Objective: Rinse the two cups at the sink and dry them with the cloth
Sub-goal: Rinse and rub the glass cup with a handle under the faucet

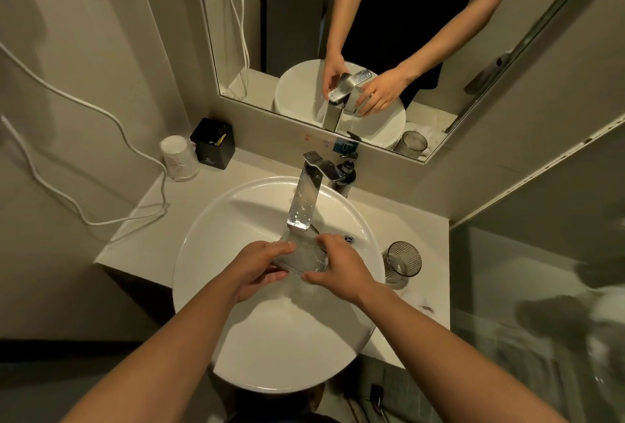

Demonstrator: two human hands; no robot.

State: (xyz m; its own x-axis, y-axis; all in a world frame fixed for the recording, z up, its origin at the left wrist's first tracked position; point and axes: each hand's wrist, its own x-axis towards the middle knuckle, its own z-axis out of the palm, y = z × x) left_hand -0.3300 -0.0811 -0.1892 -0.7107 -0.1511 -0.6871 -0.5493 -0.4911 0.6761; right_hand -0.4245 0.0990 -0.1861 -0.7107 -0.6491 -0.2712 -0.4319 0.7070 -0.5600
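Filling the frame's centre, the white sink sits on the desk; under its faucet, left hand and right hand keep fingers clamped on a clear cup in running water. Wet glass could slip and crack. The second cup waits centre-right.

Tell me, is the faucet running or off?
Running: water pours from the faucet into the cup held by both hands.
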